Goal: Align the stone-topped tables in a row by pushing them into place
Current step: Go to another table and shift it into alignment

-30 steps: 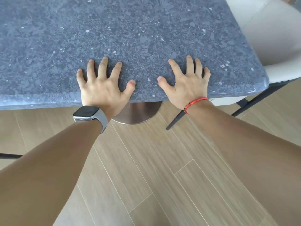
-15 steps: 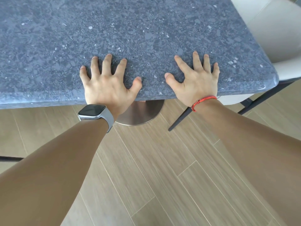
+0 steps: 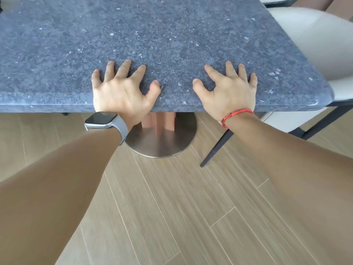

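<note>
Though round-edged, speckled stone table [image 3: 172,35] under left hand [image 3: 122,92], right hand [image 3: 227,92]

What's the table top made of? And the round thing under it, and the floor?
Table top: looks like stone or composite, grey-blue with pale flecks, matte. Round base: probably brushed metal, with a streaky sheen. Floor: wood-look planks with grain and seams; real wood, laminate or tile, I can't tell.

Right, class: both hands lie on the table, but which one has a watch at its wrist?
The left hand: a grey watch sits at its wrist, while the right hand has only a thin red cord.
</note>
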The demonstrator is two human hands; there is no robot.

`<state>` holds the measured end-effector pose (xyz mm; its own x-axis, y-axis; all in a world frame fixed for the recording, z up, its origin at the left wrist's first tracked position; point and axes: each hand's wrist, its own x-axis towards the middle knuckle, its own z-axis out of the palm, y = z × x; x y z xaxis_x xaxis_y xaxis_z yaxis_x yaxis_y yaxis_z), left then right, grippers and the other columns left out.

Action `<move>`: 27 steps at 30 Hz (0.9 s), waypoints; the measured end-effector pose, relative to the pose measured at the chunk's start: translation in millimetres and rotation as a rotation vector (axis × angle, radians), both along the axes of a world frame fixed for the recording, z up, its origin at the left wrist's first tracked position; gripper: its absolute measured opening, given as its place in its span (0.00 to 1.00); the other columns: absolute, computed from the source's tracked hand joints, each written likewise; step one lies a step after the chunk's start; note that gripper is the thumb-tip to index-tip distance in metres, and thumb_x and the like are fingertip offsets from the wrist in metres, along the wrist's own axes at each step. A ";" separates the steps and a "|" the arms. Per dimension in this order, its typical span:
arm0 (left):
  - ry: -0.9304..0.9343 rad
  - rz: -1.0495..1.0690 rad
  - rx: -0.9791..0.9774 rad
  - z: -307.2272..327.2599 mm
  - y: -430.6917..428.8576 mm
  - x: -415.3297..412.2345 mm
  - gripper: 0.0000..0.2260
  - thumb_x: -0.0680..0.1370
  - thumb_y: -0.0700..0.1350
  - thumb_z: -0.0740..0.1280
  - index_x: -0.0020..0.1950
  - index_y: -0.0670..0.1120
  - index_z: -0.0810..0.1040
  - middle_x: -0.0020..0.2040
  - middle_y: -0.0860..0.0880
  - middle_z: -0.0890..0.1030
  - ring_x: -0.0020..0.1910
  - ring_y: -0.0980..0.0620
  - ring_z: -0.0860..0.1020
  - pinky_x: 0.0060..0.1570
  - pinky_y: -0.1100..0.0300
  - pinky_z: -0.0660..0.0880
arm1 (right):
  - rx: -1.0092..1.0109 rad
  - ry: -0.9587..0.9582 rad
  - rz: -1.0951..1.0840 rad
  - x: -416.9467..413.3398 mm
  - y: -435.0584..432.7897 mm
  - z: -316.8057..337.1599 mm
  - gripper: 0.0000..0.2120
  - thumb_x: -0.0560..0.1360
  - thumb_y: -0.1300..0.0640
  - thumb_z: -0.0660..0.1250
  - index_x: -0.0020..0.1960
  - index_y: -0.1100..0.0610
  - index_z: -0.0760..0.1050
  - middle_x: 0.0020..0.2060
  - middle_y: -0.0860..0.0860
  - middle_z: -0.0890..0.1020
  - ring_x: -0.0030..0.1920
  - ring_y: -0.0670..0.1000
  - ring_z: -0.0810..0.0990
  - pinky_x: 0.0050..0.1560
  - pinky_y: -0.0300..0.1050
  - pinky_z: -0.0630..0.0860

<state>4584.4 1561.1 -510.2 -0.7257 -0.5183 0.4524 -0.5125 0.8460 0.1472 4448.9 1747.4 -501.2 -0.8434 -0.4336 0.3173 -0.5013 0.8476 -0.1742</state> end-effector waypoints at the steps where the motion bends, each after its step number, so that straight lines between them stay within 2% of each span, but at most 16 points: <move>1: 0.019 0.001 -0.008 -0.6 -0.2 1.2 0.30 0.79 0.66 0.51 0.72 0.53 0.77 0.75 0.47 0.76 0.76 0.38 0.68 0.76 0.36 0.59 | -0.008 0.018 0.005 0.0 -0.3 -0.9 0.33 0.73 0.28 0.49 0.72 0.38 0.71 0.75 0.58 0.70 0.76 0.66 0.61 0.76 0.70 0.51; 7: 0.028 -0.001 -0.047 -2.8 0.3 -0.2 0.28 0.80 0.64 0.50 0.68 0.52 0.79 0.70 0.49 0.79 0.71 0.38 0.73 0.72 0.38 0.65 | -0.007 0.050 0.009 -3.2 -0.5 -5.6 0.31 0.74 0.30 0.49 0.71 0.39 0.72 0.73 0.58 0.72 0.75 0.66 0.64 0.75 0.70 0.52; 27: 0.035 -0.001 -0.036 -2.6 0.8 -0.4 0.30 0.78 0.63 0.50 0.71 0.53 0.79 0.74 0.48 0.77 0.76 0.38 0.70 0.75 0.38 0.62 | -0.015 0.087 0.047 -0.8 0.4 -1.5 0.31 0.74 0.32 0.50 0.69 0.42 0.76 0.71 0.62 0.74 0.74 0.67 0.67 0.74 0.68 0.57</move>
